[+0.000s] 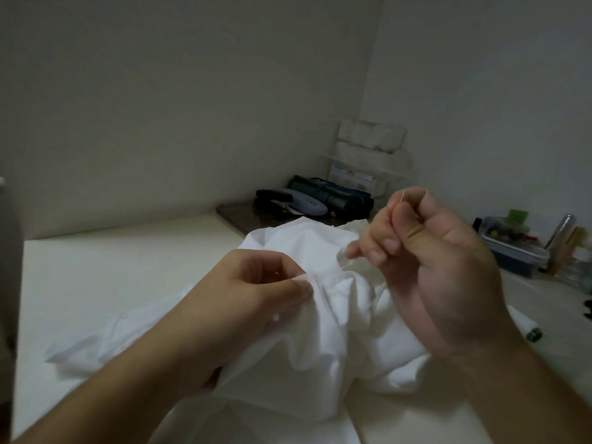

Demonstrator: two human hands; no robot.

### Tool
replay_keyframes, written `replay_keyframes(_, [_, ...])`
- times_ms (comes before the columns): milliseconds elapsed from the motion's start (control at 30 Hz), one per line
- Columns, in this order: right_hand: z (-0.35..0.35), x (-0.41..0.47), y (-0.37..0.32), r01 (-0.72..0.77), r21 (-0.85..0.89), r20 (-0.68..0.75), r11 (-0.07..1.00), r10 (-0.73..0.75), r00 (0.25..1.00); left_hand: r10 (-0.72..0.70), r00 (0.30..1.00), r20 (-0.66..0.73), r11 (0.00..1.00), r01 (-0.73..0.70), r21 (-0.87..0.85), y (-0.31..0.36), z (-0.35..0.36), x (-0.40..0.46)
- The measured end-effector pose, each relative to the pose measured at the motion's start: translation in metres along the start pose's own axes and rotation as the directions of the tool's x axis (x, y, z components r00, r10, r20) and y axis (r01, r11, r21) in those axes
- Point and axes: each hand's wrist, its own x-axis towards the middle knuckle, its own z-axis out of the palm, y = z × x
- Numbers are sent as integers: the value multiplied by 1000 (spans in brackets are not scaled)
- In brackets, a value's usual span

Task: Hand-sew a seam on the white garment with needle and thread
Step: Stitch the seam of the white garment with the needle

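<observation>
Thread unseen; needle (pixel 403 196) tip above right hand (pixel 442 267).

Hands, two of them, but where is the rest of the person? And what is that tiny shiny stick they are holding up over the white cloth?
The camera sits on the person's head and looks down, so you see only their arms and hands, as if through their eyes. The left hand pinches a fold of the white garment, which lies bunched on a pale table. The right hand is lifted above the cloth and pinches a needle; that is the shiny stick. The thread is too thin to make out here. At the back of the table lie a black stapler and a dark rolled pouch. On the right stands a clear plastic box of small things.
</observation>
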Motion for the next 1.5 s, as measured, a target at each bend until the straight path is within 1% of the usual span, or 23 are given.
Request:
replay_keyframes(67, [-2, 1, 2, 31, -114, -15, 993, -33, 999, 19, 1000, 17, 1000, -18, -15, 1, 0, 0])
replay_keyframes(167, [-7, -1, 3, 52, -380, 70, 924, -28, 997, 60, 998, 24, 998, -60, 7, 3, -2, -2])
replay_keyframes(233, [-9, -3, 4, 92, -574, 160, 813, 1, 987, 81, 996, 36, 997, -82, 8, 5, -1, -2])
replay_keyframes(300, [-7, -6, 3, 156, -727, 222, 669, 14, 975, 88, 994, 62, 996, -88, -11, 6, -1, -2])
replay_keyframes(400, [-3, -8, -2, 213, -829, 271, 518, 38, 962, 97, 991, 96, 995, -94, -38, 5, 0, -2])
replay_keyframes(467, [-2, -9, -4, 233, -852, 288, 468, 49, 956, 98, 991, 89, 995, -95, -36, 4, -1, -1])
replay_keyframes(567, [-2, -7, -3, 230, -860, 278, 457, 40, 960, 88, 993, 74, 996, -86, -33, 1, -2, 0])
replay_keyframes(667, [-2, -2, 3, 208, -877, 229, 434, -4, 973, 86, 995, 47, 996, -85, -33, 1, -1, 0])
replay_keyframes(800, [-3, -2, 3, 165, -870, 165, 465, -40, 985, 42, 995, 92, 999, -40, -25, 5, -1, -3])
replay_keyframes(1000, [-3, -1, 6, 62, -897, 4, 437, -132, 991, 4, 996, 94, 1000, -2, -24, 7, -1, -3])
replay_keyframes(1100, [-10, 1, 9, -37, -889, -104, 457, -123, 987, 15, 994, 113, 998, -8, -62, 5, -2, -2])
replay_keyframes(1167, [-12, 1, 10, -68, -886, -127, 458, -100, 987, 20, 993, 115, 996, -10, -87, 3, -3, -2])
replay_keyframes(1200, [-13, 1, 11, -62, -881, -119, 470, -93, 989, 22, 993, 114, 996, -11, -93, 3, -3, -2])
replay_keyframes(1267, [-12, 0, 7, -16, -838, -73, 545, -83, 994, 32, 994, 108, 996, -23, -83, 4, -2, -3])
replay_keyframes(1333, [-10, -1, 1, 76, -774, 33, 629, -81, 996, 31, 996, 86, 998, -26, -58, 5, 0, -4])
replay_keyframes(1367, [-9, -2, -2, 127, -752, 106, 646, -71, 992, 26, 997, 79, 998, -22, -56, 5, 0, -4])
replay_keyframes(1433, [-5, -4, -3, 183, -741, 234, 646, -6, 972, 23, 997, 78, 997, -17, -73, 5, 0, -3])
replay_keyframes(1500, [-5, -5, 2, 198, -770, 292, 607, 59, 955, 31, 995, 95, 997, -24, -74, 5, 0, -4])
